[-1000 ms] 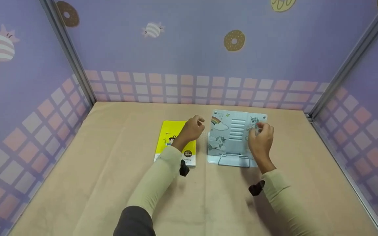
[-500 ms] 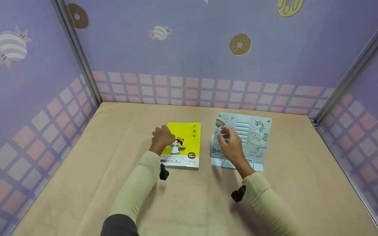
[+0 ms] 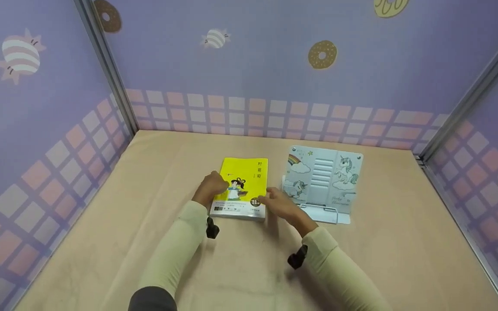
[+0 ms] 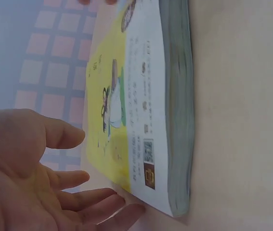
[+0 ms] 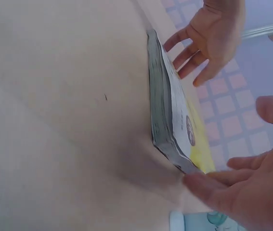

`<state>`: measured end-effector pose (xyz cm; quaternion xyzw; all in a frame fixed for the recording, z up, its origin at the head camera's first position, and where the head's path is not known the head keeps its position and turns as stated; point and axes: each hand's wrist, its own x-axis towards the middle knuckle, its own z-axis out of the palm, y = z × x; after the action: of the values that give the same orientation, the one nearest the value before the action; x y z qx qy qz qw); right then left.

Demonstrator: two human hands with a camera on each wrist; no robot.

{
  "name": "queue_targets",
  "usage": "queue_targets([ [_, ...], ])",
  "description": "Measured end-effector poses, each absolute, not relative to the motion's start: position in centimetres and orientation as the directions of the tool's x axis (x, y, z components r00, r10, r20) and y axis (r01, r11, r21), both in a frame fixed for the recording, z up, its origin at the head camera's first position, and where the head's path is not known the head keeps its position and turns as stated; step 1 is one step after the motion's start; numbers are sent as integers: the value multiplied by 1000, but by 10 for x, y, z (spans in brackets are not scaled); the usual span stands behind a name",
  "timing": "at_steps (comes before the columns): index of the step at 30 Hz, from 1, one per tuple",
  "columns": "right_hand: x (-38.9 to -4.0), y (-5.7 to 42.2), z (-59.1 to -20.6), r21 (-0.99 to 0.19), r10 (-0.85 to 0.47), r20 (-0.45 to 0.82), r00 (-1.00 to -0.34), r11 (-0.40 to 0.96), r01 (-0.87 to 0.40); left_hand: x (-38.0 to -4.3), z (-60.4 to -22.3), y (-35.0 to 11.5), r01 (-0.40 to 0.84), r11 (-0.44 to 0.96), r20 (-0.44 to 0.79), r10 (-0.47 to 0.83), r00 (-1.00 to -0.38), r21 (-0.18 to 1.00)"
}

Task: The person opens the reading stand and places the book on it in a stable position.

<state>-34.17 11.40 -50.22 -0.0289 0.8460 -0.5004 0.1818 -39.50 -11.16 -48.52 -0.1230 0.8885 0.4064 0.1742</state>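
Note:
A thick yellow-and-white paperback book [image 3: 249,172] with a drawn figure on its cover lies flat on the cloth. At its left edge is my left hand [image 3: 211,186]; in the left wrist view its thumb stands above the cover and its fingertips [image 4: 126,214] lie low by the side. On the other side, my right hand [image 3: 281,203] reaches the book's right edge, thumb over the cover. The right wrist view has its fingers [image 5: 203,185] spread, one right at the corner of the pages. Neither hand is curled round the book.
A pale blue unicorn book stand [image 3: 320,185] with a wire page holder stands upright to the book's right, just beyond my right hand. A beige cloth [image 3: 240,259] covers the table. Patterned purple panels [image 3: 266,65] enclose the back and sides.
My left hand has moved from over the book's right part to its left edge. My right hand has left the book stand and come leftward and down to the book's right edge.

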Motion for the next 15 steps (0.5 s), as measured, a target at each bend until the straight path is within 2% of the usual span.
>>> queue_targets([
  [8,-346,109,-511,-861,-188,-376,-907,433,267,-397,-482,-104,-429,580,-471,-86,-878,693],
  [15,-351,113,-511,-899,-167,-415,-895,227,374,-396,-485,-108,-426,530,-450,-92,-888,733],
])
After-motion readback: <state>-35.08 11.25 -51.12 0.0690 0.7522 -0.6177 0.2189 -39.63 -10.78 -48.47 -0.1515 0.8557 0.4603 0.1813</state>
